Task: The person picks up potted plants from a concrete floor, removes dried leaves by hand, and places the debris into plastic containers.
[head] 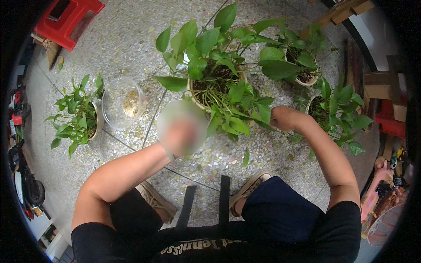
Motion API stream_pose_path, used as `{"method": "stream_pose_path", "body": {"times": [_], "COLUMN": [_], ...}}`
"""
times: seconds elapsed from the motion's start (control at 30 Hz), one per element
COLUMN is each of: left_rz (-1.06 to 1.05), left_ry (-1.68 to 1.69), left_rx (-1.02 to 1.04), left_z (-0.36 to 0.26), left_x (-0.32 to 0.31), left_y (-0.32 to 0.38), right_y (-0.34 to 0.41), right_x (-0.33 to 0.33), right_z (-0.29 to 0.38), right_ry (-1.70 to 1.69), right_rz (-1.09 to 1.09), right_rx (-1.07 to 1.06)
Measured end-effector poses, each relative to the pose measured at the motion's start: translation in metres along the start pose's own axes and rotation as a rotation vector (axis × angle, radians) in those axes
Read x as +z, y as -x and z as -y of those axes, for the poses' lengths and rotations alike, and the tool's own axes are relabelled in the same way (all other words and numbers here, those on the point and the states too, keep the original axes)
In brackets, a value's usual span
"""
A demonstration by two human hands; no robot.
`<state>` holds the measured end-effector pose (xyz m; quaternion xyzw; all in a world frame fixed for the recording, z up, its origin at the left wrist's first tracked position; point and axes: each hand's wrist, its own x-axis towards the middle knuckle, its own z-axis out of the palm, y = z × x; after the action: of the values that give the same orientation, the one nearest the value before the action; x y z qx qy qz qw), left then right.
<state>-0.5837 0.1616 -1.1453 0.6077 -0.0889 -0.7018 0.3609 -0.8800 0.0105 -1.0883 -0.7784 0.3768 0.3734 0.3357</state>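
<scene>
A large potted pothos (pixel 217 82) with a white pot rim and dark soil stands on the speckled floor before me. My left hand (pixel 181 134) is beside the pot's near left side, mostly hidden by a blurred round patch, so its fingers and anything in them cannot be made out. At the tip of a trailing leafy stem, right of the pot, is my right hand (pixel 284 118), its fingers curled; whether they grip the stem is unclear. A round clear plastic tub (pixel 107 116) with pale yellowish material in it sits to the left. One loose green leaf (pixel 245 157) lies near my feet.
Smaller potted pothos plants stand at the left (pixel 97 123), the upper right (pixel 307 80) and the right (pixel 310 107). A red plastic stool (pixel 65 24) is at the upper left. Cardboard boxes (pixel 378 85) and a pink toy (pixel 376 189) line the right side.
</scene>
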Motion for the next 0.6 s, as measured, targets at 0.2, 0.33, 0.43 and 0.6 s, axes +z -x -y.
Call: {"method": "stream_pose_path", "body": {"times": [0.2,0.33,0.43,0.6], "left_rz": [-0.008,0.015,-0.003,0.185], "left_ry": [-0.300,-0.337,-0.593,-0.787], "left_rx": [0.390,0.529,0.765,0.523], "left_z": [-0.007,-0.004,-0.003,-0.010], "left_x": [0.012,-0.002,-0.006,-0.013], "left_y": [-0.022,-0.030,-0.020,0.024], "right_y": [-0.016,-0.010,-0.011,-0.016], "right_x": [0.006,-0.003,0.003,0.011], "right_z": [-0.014,-0.002,-0.010,-0.021], "right_ry": [-0.008,0.011,0.012,-0.014], "right_rz": [-0.105,-0.099,-0.101,-0.124], "right_rx": [-0.024,-0.038,-0.031,-0.019]}}
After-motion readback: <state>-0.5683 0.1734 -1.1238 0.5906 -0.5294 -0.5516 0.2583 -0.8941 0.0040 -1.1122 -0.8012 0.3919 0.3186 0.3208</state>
